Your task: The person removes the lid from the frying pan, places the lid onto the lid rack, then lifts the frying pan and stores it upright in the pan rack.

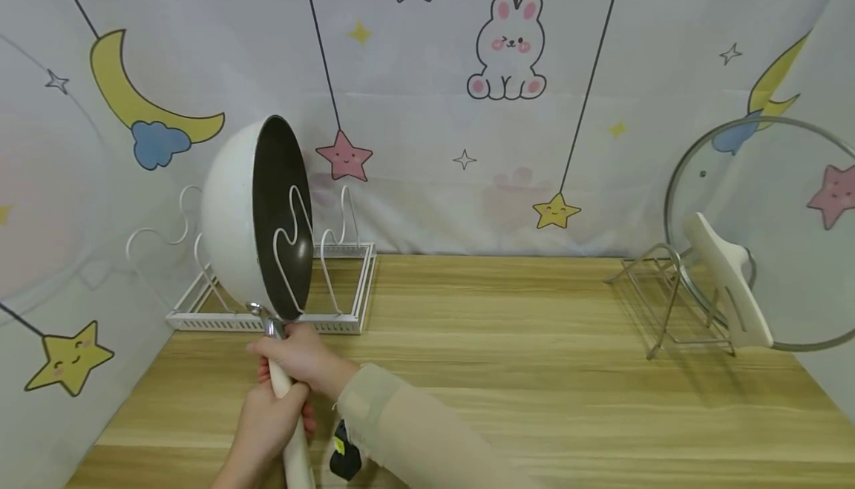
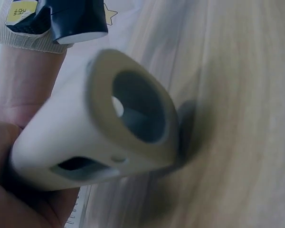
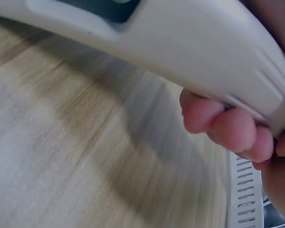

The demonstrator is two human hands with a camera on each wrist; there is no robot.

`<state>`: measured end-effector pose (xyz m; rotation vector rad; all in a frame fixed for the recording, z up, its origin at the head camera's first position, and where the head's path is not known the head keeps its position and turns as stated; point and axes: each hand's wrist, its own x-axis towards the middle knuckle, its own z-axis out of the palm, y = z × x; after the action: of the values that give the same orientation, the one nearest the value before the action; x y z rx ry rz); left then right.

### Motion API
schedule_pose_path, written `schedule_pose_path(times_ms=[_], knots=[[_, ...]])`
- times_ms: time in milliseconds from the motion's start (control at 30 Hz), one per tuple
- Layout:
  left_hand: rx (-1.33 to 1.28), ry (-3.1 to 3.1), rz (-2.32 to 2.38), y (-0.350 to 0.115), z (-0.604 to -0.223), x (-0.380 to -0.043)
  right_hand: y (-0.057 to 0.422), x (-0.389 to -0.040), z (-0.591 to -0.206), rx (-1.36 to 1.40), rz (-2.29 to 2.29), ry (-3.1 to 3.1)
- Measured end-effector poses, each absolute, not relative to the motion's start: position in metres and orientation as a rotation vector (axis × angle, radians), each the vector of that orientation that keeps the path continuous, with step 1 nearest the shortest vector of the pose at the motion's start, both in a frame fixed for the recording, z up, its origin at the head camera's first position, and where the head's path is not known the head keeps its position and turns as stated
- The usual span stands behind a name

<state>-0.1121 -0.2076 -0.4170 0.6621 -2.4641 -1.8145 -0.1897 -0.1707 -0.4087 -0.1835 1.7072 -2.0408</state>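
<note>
A white wok (image 1: 230, 207) with a dark inside stands tilted on its side at the left in the head view, its bowl among the wires of a white rack (image 1: 267, 322). Its pale handle (image 1: 297, 459) slopes down toward me. My right hand (image 1: 307, 355) grips the handle close to the bowl. Just below it, my left hand (image 1: 267, 415) is wrapped round the same handle. The hollow handle end (image 2: 57, 137) sticks out past the hand in the left wrist view. In the right wrist view, fingers (image 3: 235, 128) curl under the handle (image 3: 190, 47).
At the right, a metal wire stand (image 1: 668, 303) holds a large glass lid (image 1: 795, 237) with a pale handle. A wood-grain table (image 1: 501, 370) lies beneath everything. Behind hangs a patterned cloth (image 1: 414, 88). A black device (image 1: 345, 452) shows by the right cuff.
</note>
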Motion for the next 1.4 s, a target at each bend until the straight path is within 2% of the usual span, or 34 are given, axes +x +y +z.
schedule_pose_path(times_ms=[300,867,1400], knots=[[0.614,-2.649,-1.568,-0.208,-0.411,-0.113,-0.164,-0.188,-0.405,-0.192,-2.088,1.775],[0.438,-2.790,-1.035,-0.213,-0.408,-0.110,-0.144,-0.188,-0.398,-0.231,-1.882,2.078],[0.469,-2.796,-0.973,-0.217,-0.406,-0.108,-0.134,-0.185,-0.392,-0.266,-1.823,2.022]])
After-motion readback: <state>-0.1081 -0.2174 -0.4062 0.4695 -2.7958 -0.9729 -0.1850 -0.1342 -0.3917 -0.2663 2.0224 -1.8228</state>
